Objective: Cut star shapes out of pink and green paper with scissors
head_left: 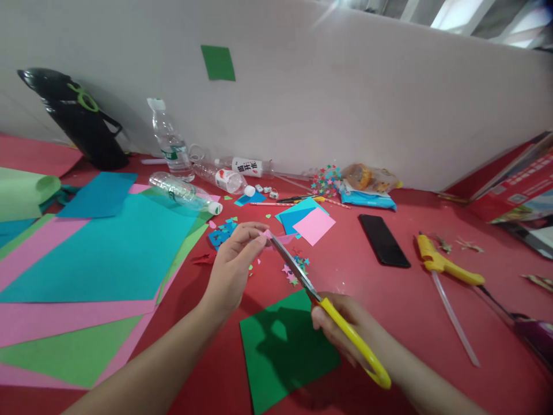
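Observation:
My left hand (231, 266) pinches a small piece of pink paper (267, 233) between thumb and fingertips. A pair of scissors with yellow handles (352, 337) is gripped in my right hand (341, 324), its blades pointing up and left. The blade tips meet the pink paper close to my left fingertips; whether they are cutting into it I cannot make out. Below the blades lies a green paper square (287, 349) in the shadow of my hands. Small paper stars (294, 270) and scraps are scattered on the red table just behind it.
Large coloured sheets (112, 248) cover the left side. Plastic bottles (173, 141) and a black flask (82, 124) stand or lie along the wall. A pink square (314, 225) rests on blue paper. To the right are a phone (383, 240) and a yellow glue gun (447, 266).

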A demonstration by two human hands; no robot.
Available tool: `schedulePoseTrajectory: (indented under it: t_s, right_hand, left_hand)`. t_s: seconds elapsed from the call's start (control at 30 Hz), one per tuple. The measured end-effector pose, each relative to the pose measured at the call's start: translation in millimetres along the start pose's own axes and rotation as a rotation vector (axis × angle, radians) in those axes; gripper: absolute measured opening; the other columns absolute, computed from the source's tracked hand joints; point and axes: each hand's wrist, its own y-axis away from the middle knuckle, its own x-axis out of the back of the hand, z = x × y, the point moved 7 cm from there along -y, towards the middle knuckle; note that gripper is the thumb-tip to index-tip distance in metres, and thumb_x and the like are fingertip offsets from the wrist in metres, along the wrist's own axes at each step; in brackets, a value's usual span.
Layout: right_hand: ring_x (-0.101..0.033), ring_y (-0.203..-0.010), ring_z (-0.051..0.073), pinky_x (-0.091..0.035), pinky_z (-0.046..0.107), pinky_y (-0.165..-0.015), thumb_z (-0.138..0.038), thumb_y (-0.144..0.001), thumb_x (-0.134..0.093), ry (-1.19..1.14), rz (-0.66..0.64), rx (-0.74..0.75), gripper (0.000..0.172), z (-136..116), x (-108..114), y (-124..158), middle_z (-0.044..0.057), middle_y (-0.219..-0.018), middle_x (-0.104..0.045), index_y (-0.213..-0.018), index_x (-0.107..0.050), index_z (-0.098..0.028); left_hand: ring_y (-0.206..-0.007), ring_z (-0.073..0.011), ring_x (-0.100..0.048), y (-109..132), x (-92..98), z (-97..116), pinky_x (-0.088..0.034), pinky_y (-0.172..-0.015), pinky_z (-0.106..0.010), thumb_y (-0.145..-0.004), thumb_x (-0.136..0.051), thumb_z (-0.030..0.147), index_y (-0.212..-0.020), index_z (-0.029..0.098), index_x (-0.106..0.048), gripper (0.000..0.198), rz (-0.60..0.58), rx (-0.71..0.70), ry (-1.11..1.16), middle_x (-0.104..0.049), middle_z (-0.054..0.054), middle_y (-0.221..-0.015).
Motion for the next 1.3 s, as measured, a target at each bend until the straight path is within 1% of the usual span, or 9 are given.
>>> schedulePoseTrajectory:
  t_s: [0.2,0.37,0.5,0.73,0.93,1.0,1.13,1.2,1.3]
  right_hand:
    - [-0.03,-0.04,0.006,-0.016,0.023,-0.041,-0.091,-0.075,-0.04,0.078,-0.011,0.039,0.068,-12.0,1.6,2.3,-0.01,-0.05,-0.029,-0.067,-0.035,-0.024]
    - [-0.033,-0.042,0.006,-0.019,0.023,-0.042,-0.082,-0.082,-0.045,0.086,-0.028,0.028,0.061,-2.4,5.6,3.1,-0.009,-0.052,-0.035,-0.074,-0.043,-0.021]
    - [-0.033,-0.041,0.007,-0.018,0.024,-0.042,-0.079,-0.086,-0.044,0.083,-0.032,0.022,0.058,1.5,7.8,5.8,-0.01,-0.05,-0.033,-0.077,-0.045,-0.021]
    - [-0.033,-0.04,0.006,-0.019,0.024,-0.041,-0.085,-0.082,-0.04,0.092,-0.029,-0.009,0.063,0.6,8.7,7.6,-0.01,-0.052,-0.033,-0.074,-0.041,-0.022]
    - [-0.031,-0.038,0.006,-0.018,0.023,-0.038,-0.089,-0.077,-0.04,0.083,-0.028,-0.017,0.066,-1.9,7.6,5.5,-0.01,-0.05,-0.031,-0.068,-0.036,-0.023]
    - [-0.03,-0.037,0.006,-0.018,0.022,-0.036,-0.091,-0.074,-0.039,0.077,-0.026,-0.028,0.068,-2.1,7.5,5.1,-0.01,-0.049,-0.03,-0.067,-0.036,-0.024]
    - [-0.029,-0.034,0.006,-0.02,0.02,-0.034,-0.084,-0.078,-0.046,0.054,-0.03,-0.11,0.062,3.4,7.0,4.7,-0.011,-0.047,-0.03,-0.071,-0.042,-0.023]
    - [-0.027,-0.033,0.005,-0.019,0.019,-0.032,-0.079,-0.08,-0.05,0.041,-0.03,-0.128,0.057,5.4,6.4,4.4,-0.012,-0.046,-0.027,-0.072,-0.043,-0.023]
    - [-0.023,-0.033,0.005,-0.016,0.019,-0.032,-0.074,-0.081,-0.051,0.006,-0.025,-0.123,0.053,6.2,5.2,3.7,-0.013,-0.046,-0.024,-0.069,-0.04,-0.024]
  left_hand:
    - [-0.1,-0.0229,-0.058,0.2,2.1,5.7,-0.045,-0.085,-0.035,-0.083,-0.063,0.026,-0.069,0.024,-0.063,0.015,0.021,-0.054,-0.097,-0.065,-0.004,-0.102]
    - [-0.105,-0.023,-0.057,-1.6,2.0,-1.5,-0.044,-0.087,-0.034,-0.085,-0.064,0.026,-0.072,0.025,-0.066,0.014,-0.005,-0.04,-0.05,-0.064,-0.004,-0.105]
    - [-0.103,-0.0215,-0.056,-2.6,2.3,-5.9,-0.043,-0.084,-0.033,-0.086,-0.064,0.026,-0.073,0.025,-0.066,0.014,-0.024,-0.027,-0.053,-0.063,-0.003,-0.107]
    - [-0.095,-0.0216,-0.058,-0.9,3.0,-3.9,-0.047,-0.075,-0.033,-0.085,-0.064,0.028,-0.069,0.023,-0.064,0.016,-0.02,0.004,-0.104,-0.064,-0.003,-0.106]
    - [-0.096,-0.022,-0.059,-3.7,3.5,-1.1,-0.045,-0.08,-0.035,-0.084,-0.063,0.027,-0.067,0.023,-0.063,0.018,-0.045,-0.026,-0.131,-0.065,-0.004,-0.104]
    - [-0.093,-0.0221,-0.059,-5.1,3.6,-1.0,-0.045,-0.077,-0.035,-0.083,-0.063,0.027,-0.066,0.023,-0.063,0.018,-0.048,-0.019,-0.127,-0.065,-0.005,-0.102]
    - [-0.087,-0.0203,-0.058,-6.0,3.3,-1.9,-0.045,-0.068,-0.032,-0.081,-0.066,0.027,-0.066,0.023,-0.066,0.016,-0.055,0.02,-0.065,-0.064,-0.005,-0.101]
    - [-0.089,-0.0202,-0.058,-5.6,3.0,-3.0,-0.047,-0.072,-0.032,-0.081,-0.066,0.027,-0.067,0.023,-0.068,0.015,-0.057,0.039,-0.031,-0.064,-0.005,-0.102]
    - [-0.098,-0.0232,-0.059,-4.8,2.2,-5.0,-0.048,-0.086,-0.036,-0.082,-0.066,0.027,-0.069,0.023,-0.069,0.014,-0.052,0.067,0.018,-0.065,-0.006,-0.1]
